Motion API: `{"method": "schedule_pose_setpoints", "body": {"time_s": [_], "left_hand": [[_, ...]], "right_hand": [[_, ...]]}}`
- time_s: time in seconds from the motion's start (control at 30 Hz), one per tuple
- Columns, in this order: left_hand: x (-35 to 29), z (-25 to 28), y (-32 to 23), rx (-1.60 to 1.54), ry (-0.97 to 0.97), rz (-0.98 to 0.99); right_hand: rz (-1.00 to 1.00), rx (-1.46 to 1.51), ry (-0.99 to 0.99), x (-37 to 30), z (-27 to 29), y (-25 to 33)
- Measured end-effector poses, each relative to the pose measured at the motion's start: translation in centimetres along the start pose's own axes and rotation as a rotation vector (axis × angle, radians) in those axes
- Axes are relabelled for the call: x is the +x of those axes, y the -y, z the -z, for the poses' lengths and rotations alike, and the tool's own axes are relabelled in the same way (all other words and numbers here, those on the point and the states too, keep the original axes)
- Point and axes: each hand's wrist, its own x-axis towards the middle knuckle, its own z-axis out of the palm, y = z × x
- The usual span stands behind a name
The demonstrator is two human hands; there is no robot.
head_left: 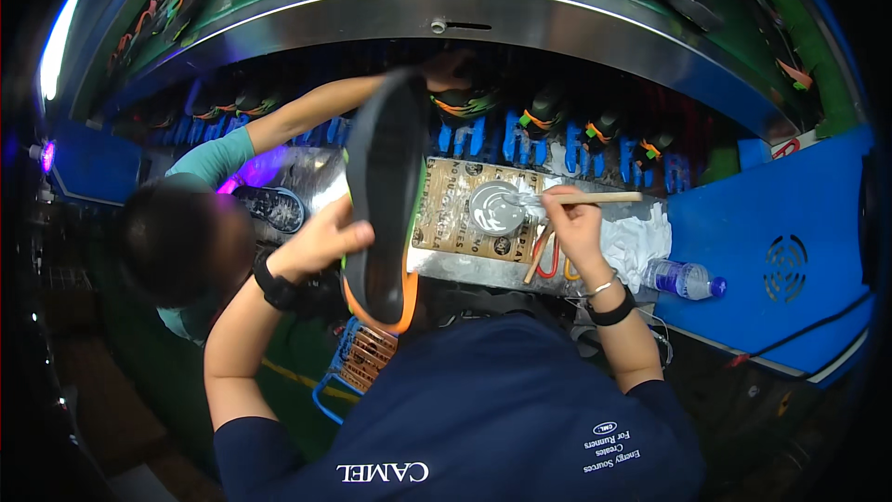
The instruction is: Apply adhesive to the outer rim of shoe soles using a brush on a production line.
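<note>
My left hand (327,240) grips a shoe sole (388,186), its thumb lying over the dark inner face. This sole is black, with orange at the near end and green along its edges, and stands raised in front of the bench. In my right hand (574,228) is a brush (602,197) with a pale wooden handle. The brush's whitish bristles reach the rim of a round container (495,210) of greyish-white coating. Under the container lies a printed brown cardboard sheet (441,234).
Beside my right hand are red-handled scissors (548,258), crumpled white paper (636,244) and a water bottle (686,279). Shoes on blue holders (585,147) line the back. A co-worker's arm (311,110) reaches in from the left. A metal-edged shelf (557,17) holds more shoes above.
</note>
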Motion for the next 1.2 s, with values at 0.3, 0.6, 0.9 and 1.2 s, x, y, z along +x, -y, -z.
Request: {"method": "schedule_pose_setpoints", "body": {"time_s": [0.3,0.6,0.9,1.2], "left_hand": [[5.3,-3.0,-7.0,0.176,-0.101,-0.481],[4.9,-5.2,-10.6,0.329,0.040,-0.428],[5.4,-5.3,-10.3,0.432,0.033,-0.560],[5.8,-5.1,-9.3,0.574,-0.118,-0.690]], "right_hand": [[0.291,0.177,0.153,-1.6,1.0,13.6],[0.469,-0.104,0.254,-0.9,-0.1,14.5],[0.683,-0.186,0.209,-0.3,-0.6,14.4],[0.510,-0.073,0.239,-2.4,-0.7,14.4]]}}
